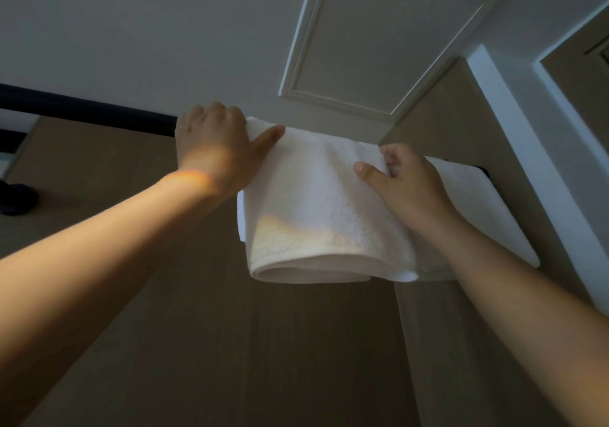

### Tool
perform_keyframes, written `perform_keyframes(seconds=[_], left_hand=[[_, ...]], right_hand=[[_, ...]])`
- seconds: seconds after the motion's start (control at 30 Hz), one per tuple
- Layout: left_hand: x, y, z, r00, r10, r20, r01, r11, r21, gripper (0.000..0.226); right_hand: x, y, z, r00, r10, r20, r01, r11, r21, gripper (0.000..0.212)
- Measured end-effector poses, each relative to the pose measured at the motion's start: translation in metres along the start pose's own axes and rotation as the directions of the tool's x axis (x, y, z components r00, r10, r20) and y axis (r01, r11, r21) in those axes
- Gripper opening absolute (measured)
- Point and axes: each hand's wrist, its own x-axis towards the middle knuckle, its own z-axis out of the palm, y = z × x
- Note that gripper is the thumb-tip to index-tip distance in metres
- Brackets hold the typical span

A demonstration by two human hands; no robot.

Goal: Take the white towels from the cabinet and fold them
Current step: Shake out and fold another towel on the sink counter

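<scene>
A white towel [316, 215] hangs doubled over a dark rail [82, 110] in the middle of the frame, its looped lower fold drooping toward the bottom centre. A second towel [478, 215] lies just beside it at centre right, partly behind the arm. The left hand [211, 143] has its grip clamped on the towel's upper left corner, fingers curled over the top at the rail and thumb laid across the front. The right hand [405, 179] has its grip closed on the upper right edge, thumb and fingers pinching the cloth. The towel looks thick, soft and limp, light enough to lift freely, and it will likely sag and unfold wherever it is not held. The two top corners seem the best hold, keeping the layers together. A ceiling panel [379, 37] fills the upper centre.
</scene>
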Motion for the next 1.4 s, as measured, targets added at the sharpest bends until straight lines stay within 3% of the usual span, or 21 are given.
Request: perform_keyframes(seconds=[0.1,0.2,0.27,0.37,0.43,0.53,0.7,0.93,1.07,1.13,1.23,1.33,1.4], left_hand=[[-0.032,0.000,-0.008,1.000,-0.012,0.029,0.018,0.974,-0.228,0.070],[-0.050,-0.001,-0.008,0.968,-0.091,0.234,0.183,0.893,-0.411,0.077],[-0.051,-0.002,-0.003,0.921,-0.141,0.364,0.317,0.813,-0.488,0.065],[-0.045,-0.007,0.005,0.926,-0.159,0.342,0.342,0.736,-0.584,0.032],[-0.038,-0.008,0.006,0.956,-0.158,0.247,0.279,0.748,-0.602,0.025],[-0.024,-0.006,0.009,0.982,-0.148,0.113,0.187,0.782,-0.595,0.033],[-0.020,-0.005,0.022,0.986,-0.159,0.053,0.163,0.842,-0.514,0.044],[-0.046,-0.018,0.042,0.936,-0.219,0.274,0.343,0.735,-0.585,0.044],[-0.056,-0.017,0.043,0.884,-0.201,0.422,0.447,0.627,-0.639,0.041],[-0.061,-0.017,0.042,0.848,-0.171,0.502,0.505,0.548,-0.667,0.048],[-0.067,-0.019,0.040,0.792,-0.115,0.599,0.571,0.484,-0.663,0.060],[-0.073,-0.021,0.039,0.766,-0.071,0.639,0.600,0.435,-0.671,0.070],[-0.077,-0.022,0.038,0.761,-0.043,0.647,0.609,0.389,-0.691,0.061]], right_hand=[[-0.008,0.007,0.000,0.997,0.065,0.033,-0.067,0.995,0.074,0.052],[-0.010,0.013,0.003,0.982,0.138,0.129,-0.155,0.979,0.132,0.053],[-0.010,0.015,0.004,0.962,0.190,0.197,-0.235,0.943,0.238,0.038],[-0.010,0.011,0.003,0.959,0.219,0.178,-0.271,0.895,0.356,0.021],[-0.006,0.006,0.004,0.978,0.195,0.071,-0.207,0.903,0.377,0.019],[0.010,-0.002,0.007,0.989,0.136,-0.059,-0.107,0.931,0.350,0.018],[0.031,0.000,0.019,0.988,0.137,-0.069,-0.118,0.965,0.235,0.029],[0.010,0.017,0.024,0.990,0.144,-0.011,-0.140,0.975,0.173,0.033],[-0.020,0.020,0.019,0.972,0.214,0.092,-0.230,0.947,0.225,0.044],[-0.040,0.023,0.018,0.968,0.212,0.136,-0.239,0.943,0.230,0.044],[-0.064,0.026,0.022,0.957,0.207,0.204,-0.271,0.889,0.370,0.040],[-0.073,0.029,0.032,0.973,0.174,0.151,-0.213,0.930,0.298,0.040],[-0.076,0.032,0.039,0.982,0.146,0.118,-0.171,0.954,0.245,0.036]])
